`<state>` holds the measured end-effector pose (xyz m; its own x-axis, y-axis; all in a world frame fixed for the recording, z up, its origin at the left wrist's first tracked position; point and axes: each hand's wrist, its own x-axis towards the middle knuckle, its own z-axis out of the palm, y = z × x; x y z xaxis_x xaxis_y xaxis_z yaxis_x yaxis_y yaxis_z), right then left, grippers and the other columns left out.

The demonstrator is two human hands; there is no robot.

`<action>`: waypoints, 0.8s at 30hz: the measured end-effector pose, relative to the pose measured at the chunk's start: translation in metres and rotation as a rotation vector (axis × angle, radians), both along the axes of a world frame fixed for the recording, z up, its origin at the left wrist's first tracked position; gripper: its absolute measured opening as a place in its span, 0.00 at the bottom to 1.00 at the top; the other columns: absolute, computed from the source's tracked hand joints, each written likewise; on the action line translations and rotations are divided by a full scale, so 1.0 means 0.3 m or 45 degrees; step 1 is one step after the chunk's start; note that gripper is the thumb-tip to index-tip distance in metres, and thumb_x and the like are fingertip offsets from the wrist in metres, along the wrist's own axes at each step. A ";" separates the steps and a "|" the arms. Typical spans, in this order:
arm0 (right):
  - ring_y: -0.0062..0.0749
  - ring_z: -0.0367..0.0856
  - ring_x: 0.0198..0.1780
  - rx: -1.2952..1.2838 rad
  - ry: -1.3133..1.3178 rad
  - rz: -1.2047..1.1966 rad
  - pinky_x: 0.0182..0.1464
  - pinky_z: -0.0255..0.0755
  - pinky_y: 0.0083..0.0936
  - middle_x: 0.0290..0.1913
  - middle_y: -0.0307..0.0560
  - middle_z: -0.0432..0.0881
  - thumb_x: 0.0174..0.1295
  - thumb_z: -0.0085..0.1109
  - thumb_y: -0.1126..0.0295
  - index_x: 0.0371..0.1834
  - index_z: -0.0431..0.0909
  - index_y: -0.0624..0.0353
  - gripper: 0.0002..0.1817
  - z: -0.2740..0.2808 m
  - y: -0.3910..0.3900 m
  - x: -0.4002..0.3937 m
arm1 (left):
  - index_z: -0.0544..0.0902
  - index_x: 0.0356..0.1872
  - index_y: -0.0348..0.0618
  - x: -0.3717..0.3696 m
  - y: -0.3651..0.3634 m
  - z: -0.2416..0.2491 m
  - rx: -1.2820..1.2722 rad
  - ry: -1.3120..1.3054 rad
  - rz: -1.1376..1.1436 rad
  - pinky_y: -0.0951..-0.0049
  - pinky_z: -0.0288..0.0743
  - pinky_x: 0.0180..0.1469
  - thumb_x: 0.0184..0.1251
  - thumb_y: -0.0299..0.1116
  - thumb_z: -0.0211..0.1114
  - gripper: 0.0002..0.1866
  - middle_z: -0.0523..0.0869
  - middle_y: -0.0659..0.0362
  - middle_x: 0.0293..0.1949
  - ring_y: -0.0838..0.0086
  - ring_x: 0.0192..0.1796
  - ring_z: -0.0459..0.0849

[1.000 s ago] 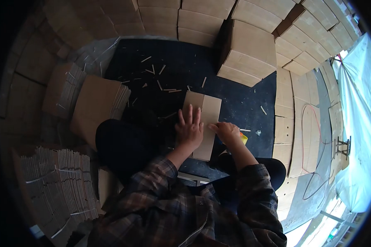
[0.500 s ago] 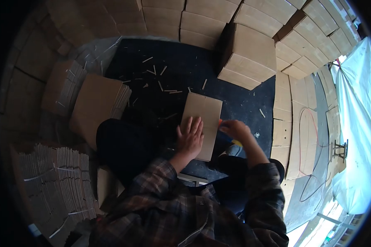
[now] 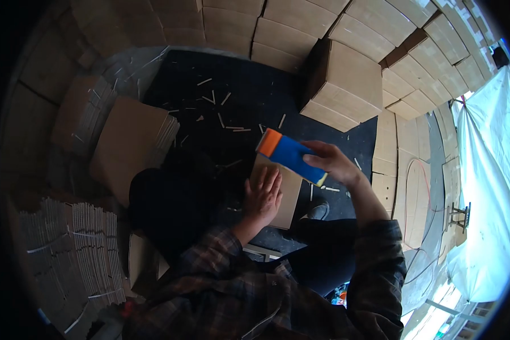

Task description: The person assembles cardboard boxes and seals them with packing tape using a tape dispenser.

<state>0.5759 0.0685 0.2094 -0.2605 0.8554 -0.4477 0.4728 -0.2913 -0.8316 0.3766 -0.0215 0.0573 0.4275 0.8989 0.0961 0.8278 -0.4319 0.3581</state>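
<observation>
A closed cardboard box [image 3: 288,195] stands between my legs. My left hand [image 3: 263,197] lies on its top with the fingers spread. In my right hand [image 3: 331,162] is a blue block [image 3: 293,157] with an orange end and a yellowish edge, gripped near its right end. The block is held over the upper part of the box and hides that part from view. Whether the block touches the box I cannot tell.
A larger box [image 3: 345,85] stands at the upper right on the dark floor mat [image 3: 195,73], where thin strips are scattered. Flat cardboard stacks [image 3: 124,141] are at the left. Stacked cartons [image 3: 226,28] line the back. My shoe [image 3: 318,211] is right of the box.
My right hand has risen from the box's right side, bringing the blue and orange block over the box top. Thin strips now show beside the box at the right. My left hand stays on the box.
</observation>
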 end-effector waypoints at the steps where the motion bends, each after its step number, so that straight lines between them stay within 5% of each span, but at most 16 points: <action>1: 0.46 0.78 0.57 -0.010 0.021 0.020 0.62 0.70 0.36 0.57 0.58 0.79 0.58 0.63 0.41 0.66 0.70 0.63 0.42 -0.033 0.014 -0.011 | 0.67 0.69 0.46 -0.002 0.001 -0.002 0.022 -0.016 -0.004 0.36 0.53 0.67 0.67 0.45 0.61 0.31 0.58 0.58 0.74 0.61 0.77 0.51; 8: 0.48 0.77 0.59 -0.175 -0.157 -0.094 0.61 0.71 0.38 0.56 0.64 0.78 0.47 0.62 0.29 0.65 0.69 0.71 0.56 -0.088 0.058 -0.003 | 0.72 0.66 0.45 -0.004 0.021 0.030 0.010 -0.080 0.014 0.41 0.54 0.68 0.65 0.42 0.63 0.29 0.62 0.55 0.70 0.60 0.76 0.54; 10: 0.49 0.77 0.59 -0.212 -0.129 -0.092 0.61 0.71 0.38 0.56 0.65 0.78 0.46 0.62 0.28 0.64 0.68 0.73 0.57 -0.050 0.063 -0.016 | 0.75 0.60 0.43 -0.031 0.042 0.021 0.105 -0.298 -0.054 0.50 0.66 0.64 0.66 0.40 0.64 0.24 0.73 0.53 0.61 0.61 0.67 0.69; 11: 0.50 0.78 0.58 -0.240 -0.099 -0.100 0.61 0.71 0.38 0.56 0.66 0.78 0.44 0.63 0.28 0.64 0.68 0.74 0.59 -0.039 0.067 -0.023 | 0.75 0.60 0.43 -0.045 0.056 -0.004 0.103 -0.293 -0.047 0.50 0.66 0.64 0.66 0.40 0.64 0.24 0.73 0.53 0.61 0.61 0.67 0.69; 13: 0.52 0.77 0.59 -0.232 -0.115 -0.134 0.61 0.71 0.40 0.56 0.66 0.78 0.43 0.63 0.28 0.64 0.69 0.73 0.59 -0.055 0.067 -0.021 | 0.77 0.55 0.40 -0.067 0.113 0.000 -0.742 -1.145 0.415 0.59 0.78 0.54 0.68 0.39 0.64 0.19 0.81 0.53 0.48 0.65 0.53 0.82; 14: 0.54 0.77 0.59 -0.223 -0.134 -0.175 0.62 0.71 0.42 0.56 0.66 0.78 0.42 0.63 0.27 0.64 0.69 0.72 0.59 -0.062 0.067 -0.022 | 0.77 0.53 0.38 -0.080 0.136 0.001 -1.100 -1.733 0.756 0.63 0.82 0.46 0.71 0.49 0.60 0.23 0.83 0.53 0.43 0.68 0.43 0.85; 17: 0.54 0.78 0.58 -0.223 -0.152 -0.186 0.61 0.71 0.41 0.56 0.66 0.78 0.41 0.64 0.28 0.64 0.69 0.72 0.59 -0.038 0.076 -0.040 | 0.79 0.49 0.38 -0.161 0.240 0.003 -1.496 -2.192 0.853 0.63 0.80 0.49 0.71 0.57 0.56 0.27 0.83 0.53 0.45 0.67 0.46 0.84; 19: 0.54 0.78 0.58 -0.237 -0.149 -0.161 0.60 0.72 0.40 0.56 0.66 0.78 0.41 0.64 0.28 0.63 0.70 0.73 0.58 -0.050 0.087 -0.041 | 0.79 0.47 0.41 -0.152 0.286 0.072 -1.563 -2.207 0.921 0.63 0.79 0.51 0.70 0.62 0.53 0.30 0.82 0.52 0.44 0.67 0.45 0.84; 24: 0.53 0.79 0.56 -0.238 -0.168 -0.162 0.58 0.73 0.38 0.54 0.66 0.80 0.43 0.64 0.30 0.61 0.72 0.72 0.55 -0.079 0.092 -0.051 | 0.80 0.44 0.43 -0.115 0.345 0.022 -1.549 -2.274 0.788 0.65 0.78 0.50 0.66 0.41 0.66 0.14 0.83 0.56 0.38 0.71 0.42 0.83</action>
<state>0.5606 0.0961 0.1858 -0.0849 0.7767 -0.6242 0.5231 -0.4984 -0.6913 0.3421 0.0821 0.0639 0.2885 0.7569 -0.5864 -0.6421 0.6073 0.4678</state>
